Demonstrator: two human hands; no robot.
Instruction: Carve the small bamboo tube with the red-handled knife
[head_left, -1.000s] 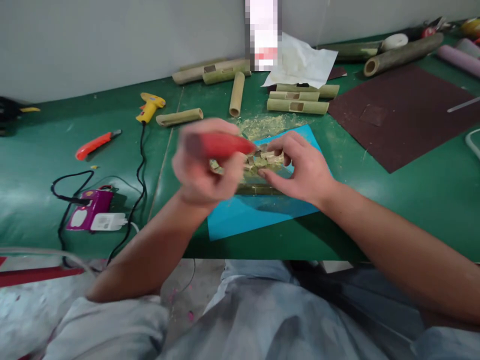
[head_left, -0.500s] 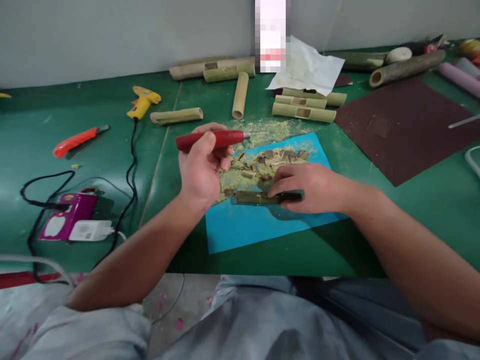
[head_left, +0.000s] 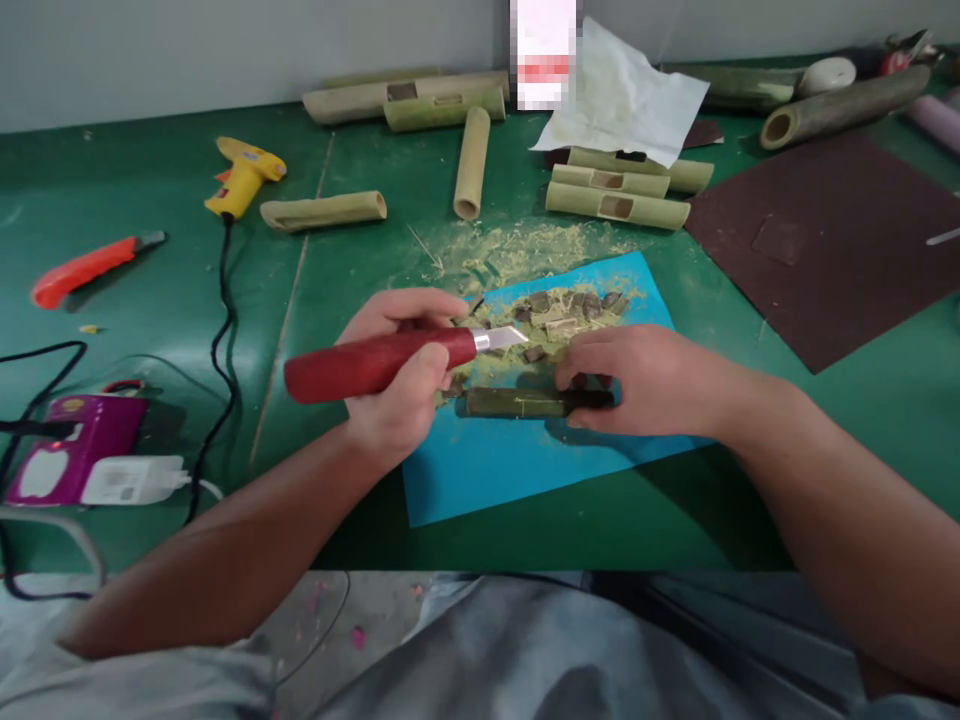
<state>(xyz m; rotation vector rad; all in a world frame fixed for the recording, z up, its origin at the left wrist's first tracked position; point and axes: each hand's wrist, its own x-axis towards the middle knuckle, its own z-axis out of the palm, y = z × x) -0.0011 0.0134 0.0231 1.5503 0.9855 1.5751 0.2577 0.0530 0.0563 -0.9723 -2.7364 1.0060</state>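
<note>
My left hand [head_left: 401, 385] is closed around the red handle of a carving knife [head_left: 375, 365], its short slanted blade pointing right above the blue sheet. A dark green bamboo tube [head_left: 517, 403] lies lengthwise on the blue sheet [head_left: 480, 480]. The fingers of my right hand [head_left: 637, 375] grip that tube at its right end, hiding part of it. Behind the tube, several dark bamboo chips [head_left: 540, 303] and pale shavings are scattered over the sheet.
Several cut bamboo tubes [head_left: 619, 205] lie at the back beside a white paper [head_left: 622, 95]. A yellow glue gun [head_left: 244, 180], an orange utility knife [head_left: 90, 270] and a purple power strip [head_left: 82, 450] with cords are at left. A brown sheet [head_left: 840, 250] lies right.
My left hand has lowered and turned the knife, so its blade now shows flat nearer the tube. My right hand stays on the tube. The whole view has shifted slightly.
</note>
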